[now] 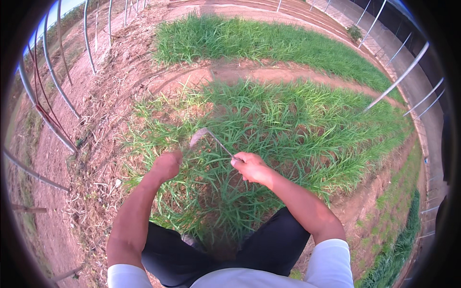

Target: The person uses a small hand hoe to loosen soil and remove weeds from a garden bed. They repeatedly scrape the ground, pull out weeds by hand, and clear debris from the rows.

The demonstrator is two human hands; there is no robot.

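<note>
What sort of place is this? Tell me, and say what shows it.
Probably a crop field: green grassy plants grow in broad bands, bare reddish soil lies between them, and pale poles stand along the sides.

Right hand (250, 166) grips hooked tool (198, 136) (pale-headed) over grass (283, 115); left hand (167, 165) nearby, curled.

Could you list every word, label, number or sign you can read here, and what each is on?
There are none that I can read.
The hooked tool in the right hand shows no legible marking.
The white shirt and dark trousers show no lettering.
The distant items at the rim are too small to tell.
</note>
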